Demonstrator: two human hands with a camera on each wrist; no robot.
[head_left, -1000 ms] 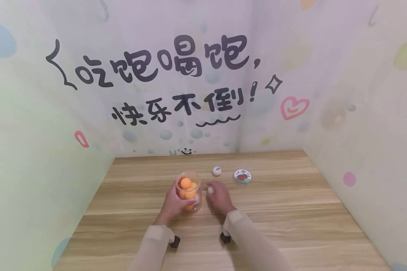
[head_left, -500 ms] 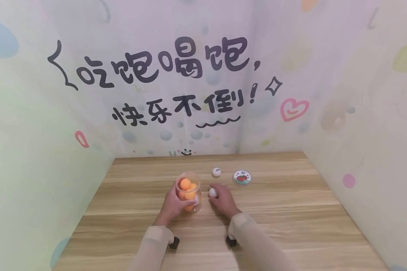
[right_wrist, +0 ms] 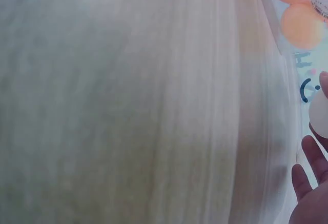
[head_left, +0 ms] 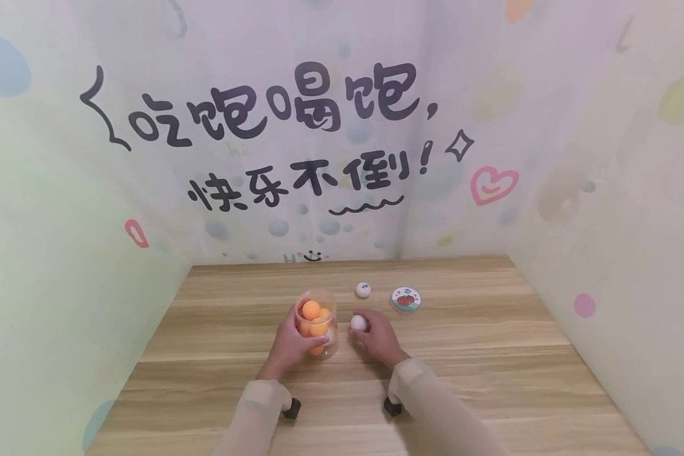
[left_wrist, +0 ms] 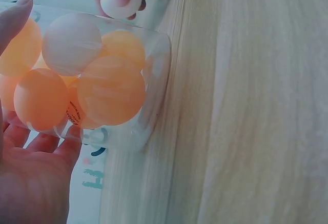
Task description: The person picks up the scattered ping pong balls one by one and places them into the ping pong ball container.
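A clear plastic jar (head_left: pixel 332 349), uncovered at the top, holds several orange ping-pong balls (left_wrist: pixel 111 89) and a white one (left_wrist: pixel 72 43). My left hand (head_left: pixel 291 342) grips the jar from its left side, thumb across the front and fingers round the back. Just right of the jar, my right hand (head_left: pixel 380 337) pinches a white ping-pong ball (head_left: pixel 358 323) between thumb and fingers, apart from the jar wall. The right wrist view catches only part of this hand (right_wrist: pixel 311 193) and ball (right_wrist: pixel 320 113) at its right edge.
Behind the right hand, another white ping-pong ball (head_left: pixel 363 290) rests on the wooden table (head_left: pixel 467 380). A round lid (head_left: pixel 406 299) with a tomato picture lies to its right. Printed walls (head_left: pixel 342 234) stand behind and at both sides.
My right hand has drawn slightly to the right, away from the jar, with the white ball, which now shows more fully. My left hand and the jar have hardly moved.
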